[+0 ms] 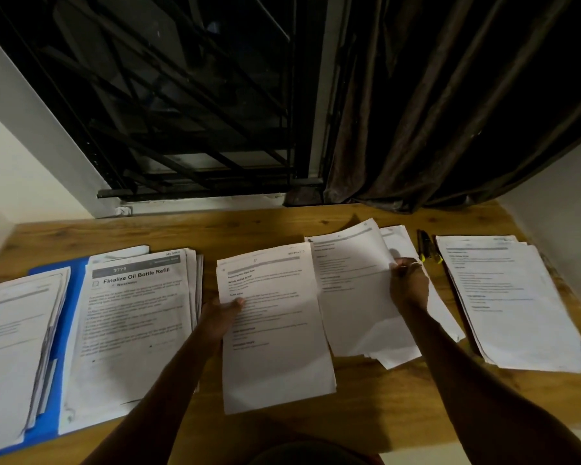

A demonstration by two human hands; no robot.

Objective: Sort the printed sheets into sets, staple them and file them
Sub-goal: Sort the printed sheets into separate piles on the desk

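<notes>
— Anything cut off?
— The stack (pixel 10 347) at the left end of the desk (pixel 376 407) runs out of frame; the blue folder (pixel 78 280) lies mostly under paper.
— Readable print?
— Body text is blurred. The left hand (pixel 220 318) hides its fingers under its sheet (pixel 275 357); the dark tools (pixel 425 248) by the far edge are unclear.

One view only, head-worn, wide-angle. Looks forward and steeply down over wooden desk (pixel 366 397) from its near edge, close up: forearms (pixel 168 380) enter from bottom, left hand (pixel 222 317) holding centre sheets (pixel 275 347), right hand (pixel 408 283) pinching loose sheet (pixel 349 297) just right of centre. Upper half takes in window grille (pixel 188 112) and dark curtain (pixel 450 112) behind desk. Wide lens skews lines near frame edges.
</notes>
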